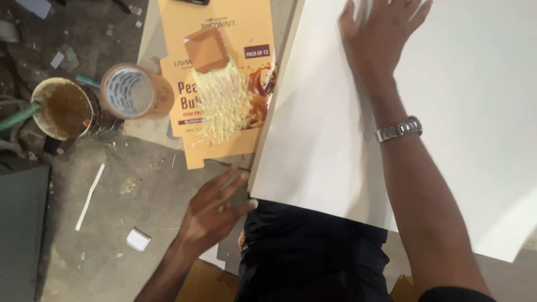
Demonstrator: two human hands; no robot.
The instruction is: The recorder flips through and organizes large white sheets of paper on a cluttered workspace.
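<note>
Head view, looking down: large white board (pixel 447 112) lies across the person's lap and the floor, near edge over the black trousers (pixel 313 257). Right hand (pixel 380 33) is spread flat, palm down, on the board's far part, fingers wide, gripping nothing, just pressing; a metal wristwatch (pixel 398 129) sits on that forearm. Left hand (pixel 215 210) is down by the board's near left corner, fingers loosely extended and half open, fingertips touching or just beside the edge; cannot tell if it pinches anything. Step in hand looks like holding the board steady and working at its left edge, glue stage probably. Just left of the board: flattened orange carton (pixel 224 84) used as a palette, smeared with pale yellow adhesive (pixel 226 100), a small cardboard scraper (pixel 206 49) resting on the smear. Farther left, a roll of brown tape (pixel 131 91) and, touching it, an open tin of brownish glue (pixel 64 109). Small white offcut (pixel 138 239) on the dusty concrete floor (pixel 112 190). Next move likely needs the left hand to get a firm hold of the edge while the right keeps the board flat.
</note>
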